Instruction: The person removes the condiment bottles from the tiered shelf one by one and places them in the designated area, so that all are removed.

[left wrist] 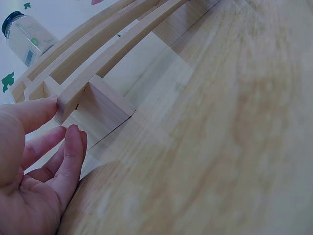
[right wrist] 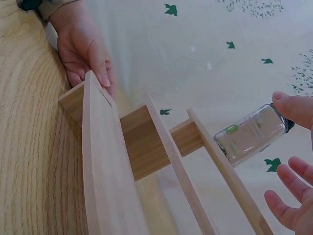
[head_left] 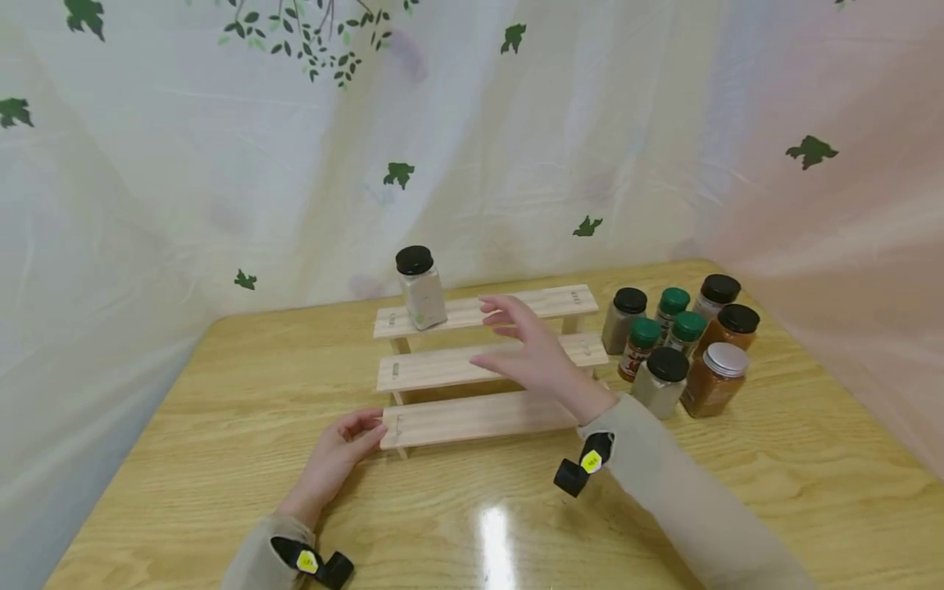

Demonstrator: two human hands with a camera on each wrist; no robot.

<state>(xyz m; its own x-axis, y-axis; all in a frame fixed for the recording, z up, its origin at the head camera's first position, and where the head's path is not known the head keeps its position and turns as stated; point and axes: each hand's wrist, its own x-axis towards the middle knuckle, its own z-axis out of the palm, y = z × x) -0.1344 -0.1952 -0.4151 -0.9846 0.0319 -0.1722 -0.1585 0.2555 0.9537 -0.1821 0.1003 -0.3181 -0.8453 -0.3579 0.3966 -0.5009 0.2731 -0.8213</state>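
A three-step wooden spice rack (head_left: 479, 419) stands on the table. At the left end of its lowest step, my left hand (head_left: 338, 456) holds the board's corner, thumb against the edge and fingers curled close by. A square jar (head_left: 424, 297) with a black lid and pale contents stands upright on the left part of the top step. To the right of that jar, my right hand (head_left: 533, 348) hovers over the rack, holding nothing, its thumb and fingers spread apart. From the right wrist view, the jar (right wrist: 254, 133) shows beyond the thumb, which overlaps its lid.
Several spice jars crowd together right of the rack: a silver-lidded jar (head_left: 715, 381), black-lidded ones such as a pale jar (head_left: 660, 385), and smaller green-lidded bottles (head_left: 638, 351). A leaf-patterned curtain (head_left: 472, 164) hangs behind the wooden table (head_left: 258, 385).
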